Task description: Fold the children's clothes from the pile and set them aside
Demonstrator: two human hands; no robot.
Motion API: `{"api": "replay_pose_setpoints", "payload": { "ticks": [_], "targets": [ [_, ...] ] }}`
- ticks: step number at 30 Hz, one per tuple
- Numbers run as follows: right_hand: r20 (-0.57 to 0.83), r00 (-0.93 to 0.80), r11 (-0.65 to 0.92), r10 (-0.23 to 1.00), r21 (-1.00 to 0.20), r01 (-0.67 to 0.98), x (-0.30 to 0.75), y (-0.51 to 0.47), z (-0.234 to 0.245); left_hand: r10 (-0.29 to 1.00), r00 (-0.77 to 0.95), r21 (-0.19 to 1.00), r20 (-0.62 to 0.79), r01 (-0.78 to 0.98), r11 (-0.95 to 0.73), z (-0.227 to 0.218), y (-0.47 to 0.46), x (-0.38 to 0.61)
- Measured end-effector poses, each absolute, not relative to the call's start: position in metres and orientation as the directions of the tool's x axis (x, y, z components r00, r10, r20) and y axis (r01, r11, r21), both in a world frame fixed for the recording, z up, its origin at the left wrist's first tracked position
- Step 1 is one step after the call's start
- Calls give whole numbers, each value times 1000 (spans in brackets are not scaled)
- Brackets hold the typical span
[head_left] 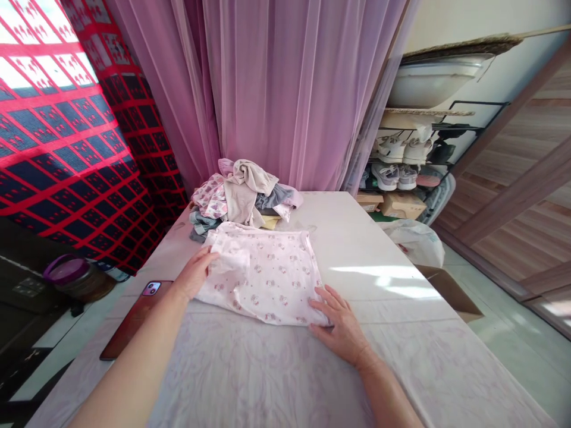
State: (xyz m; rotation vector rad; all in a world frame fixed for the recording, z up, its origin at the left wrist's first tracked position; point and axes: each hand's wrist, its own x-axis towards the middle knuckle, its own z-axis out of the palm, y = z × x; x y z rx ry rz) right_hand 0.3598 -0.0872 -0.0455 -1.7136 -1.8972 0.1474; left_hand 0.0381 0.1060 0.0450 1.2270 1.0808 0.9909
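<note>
The left hand (195, 273) lies on the upper left part of a pale pink printed garment (263, 282), fingers close together and flat on the cloth, with no pinch that the view shows. The right hand (336, 324) is spread, its fingers (322, 303) pressing on the garment's lower right corner. The garment lies flat and doubled over on a table covered with a pale pink-patterned sheet (392, 279), near the edge closest to the person, one flap lying folded over on the left (its exact shape is hard to read under the fingers).

Just behind it sits a loose pile of clothes (243, 196), touching the garment's far edge, with beige, grey and pink pieces mixed together. Left of the left hand, a smartphone (151, 289) lies on a reddish-brown board (129, 327) at the table's edge.

Sheer pink curtains (289, 89) hang beyond the table, beside a red-and-black patterned curtain (75, 160). To the right stand a shoe rack with sneakers (399, 160), a white plastic bag (414, 241) and a cardboard box (450, 291)
</note>
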Motion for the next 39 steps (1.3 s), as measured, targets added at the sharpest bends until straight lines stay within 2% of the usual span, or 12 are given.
{"api": "replay_pose_setpoints", "payload": {
  "ticks": [2,7,9,13,16,19,21,24,26,30,35,39],
  "targets": [
    [256,-18,135,966,-444,886,360,-90,-41,973,169,977,-155,-119,177,45,85,15],
    [141,-15,76,990,-441,894,364,-95,-31,956,-73,948,-285,-168,270,41,47,-19],
    [136,-19,78,991,-439,895,367,-98,-30,958,-121,952,-259,-200,232,44,40,-25],
    [152,-27,92,988,-436,895,371,-97,-27,990,-107,945,-95,-323,56,62,41,-27],
    [178,-46,122,983,-446,887,373,-88,-15,997,-76,951,-14,-309,-10,79,55,-22],
    [186,-74,154,980,-465,872,377,-67,8,999,-48,976,20,-214,-30,94,82,-16],
    [125,-86,137,988,-493,859,381,-49,24,997,-35,984,65,-165,-70,102,105,-13],
    [-20,10,-19,1000,-572,820,385,-21,37,995,-8,988,103,-118,-103,107,142,-7],
    [-68,101,-122,993,-597,793,385,-4,36,997,12,995,78,-58,-77,103,163,-2],
    [-67,223,-209,973,-674,708,383,13,20,996,62,982,-70,181,58,80,180,7],
    [-30,325,-251,945,-701,667,375,3,1,987,-107,874,-123,459,159,32,160,-4],
    [127,355,-175,926,-690,703,365,-10,-18,986,-128,646,-110,745,169,6,128,-22]
  ]
}}
